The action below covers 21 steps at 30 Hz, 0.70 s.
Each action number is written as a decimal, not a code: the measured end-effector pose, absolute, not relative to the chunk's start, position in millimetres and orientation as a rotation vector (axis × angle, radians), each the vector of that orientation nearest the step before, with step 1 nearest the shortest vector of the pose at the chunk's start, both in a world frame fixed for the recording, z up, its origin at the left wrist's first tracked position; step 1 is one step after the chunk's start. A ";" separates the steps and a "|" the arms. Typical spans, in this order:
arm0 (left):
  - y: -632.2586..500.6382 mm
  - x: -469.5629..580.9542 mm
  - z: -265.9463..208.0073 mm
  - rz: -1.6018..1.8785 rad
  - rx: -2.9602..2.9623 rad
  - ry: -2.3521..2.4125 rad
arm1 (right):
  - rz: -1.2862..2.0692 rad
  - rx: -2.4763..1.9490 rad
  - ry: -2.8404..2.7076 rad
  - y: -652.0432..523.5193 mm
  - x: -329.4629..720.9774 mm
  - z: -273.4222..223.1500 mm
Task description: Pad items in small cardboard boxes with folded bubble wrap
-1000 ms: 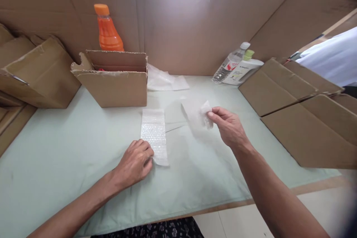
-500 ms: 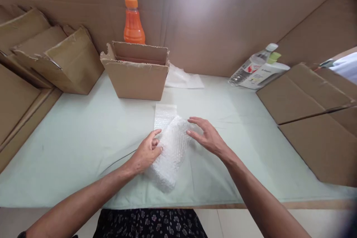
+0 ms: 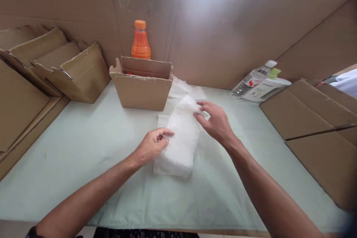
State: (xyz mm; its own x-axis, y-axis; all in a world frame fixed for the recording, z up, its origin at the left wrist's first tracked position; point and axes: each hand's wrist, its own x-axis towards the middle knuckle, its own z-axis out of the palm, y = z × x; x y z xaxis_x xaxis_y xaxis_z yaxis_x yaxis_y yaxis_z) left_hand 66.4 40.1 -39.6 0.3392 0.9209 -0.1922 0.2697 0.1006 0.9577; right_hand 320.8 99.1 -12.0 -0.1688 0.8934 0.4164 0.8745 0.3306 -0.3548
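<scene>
A white bubble wrap bag (image 3: 181, 141), looking slightly blurred, slants between my hands above the table cloth. My left hand (image 3: 153, 145) grips its left edge, with index finger and thumb against the wrap and the other fingers curled. At the upper right corner, my right hand (image 3: 213, 121) pinches the wrap between thumb and fingers. Whatever the bag may contain is not visible. Another flat piece of bubble wrap (image 3: 162, 120) lies partly hidden behind it.
A small open cardboard box (image 3: 142, 93) stands behind the wrap, with an orange bottle (image 3: 141, 42) behind it. More cardboard boxes (image 3: 83, 76) line the left side. On the right are a clear bottle (image 3: 252, 80), a white package (image 3: 267, 88) and a large carton (image 3: 295, 111).
The bubble wrap bag has shifted away from me and turned more upright. My right hand has closed on its upper corner, and the view has tilted up.
</scene>
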 end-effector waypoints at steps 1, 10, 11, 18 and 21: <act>47.2 64.6 -42.5 0.716 1.461 1.236 | 0.056 -1.601 -2.058 121.3 312.3 -12.0; -22.1 30.4 -85.5 0.673 2.327 1.183 | 0.211 -1.661 -2.078 122.7 307.0 -59.6; -28.1 30.8 -84.0 0.632 2.412 1.129 | 0.250 -1.573 -2.129 104.0 312.1 -61.1; -10.5 49.8 -79.6 0.385 2.661 1.094 | 0.312 -1.358 -2.501 50.1 292.7 -76.1; -15.9 51.8 -76.2 0.481 2.656 1.100 | 0.308 -1.353 -2.541 48.2 281.4 -75.5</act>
State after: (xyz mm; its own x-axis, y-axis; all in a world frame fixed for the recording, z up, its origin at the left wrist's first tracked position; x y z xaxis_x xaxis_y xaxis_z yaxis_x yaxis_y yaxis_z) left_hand 51.8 -15.9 -76.2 0.6651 0.7161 0.2119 0.6420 -0.6932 0.3275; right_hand 281.4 48.2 -75.5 -0.5392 0.8341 0.1163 0.7822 0.5472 -0.2977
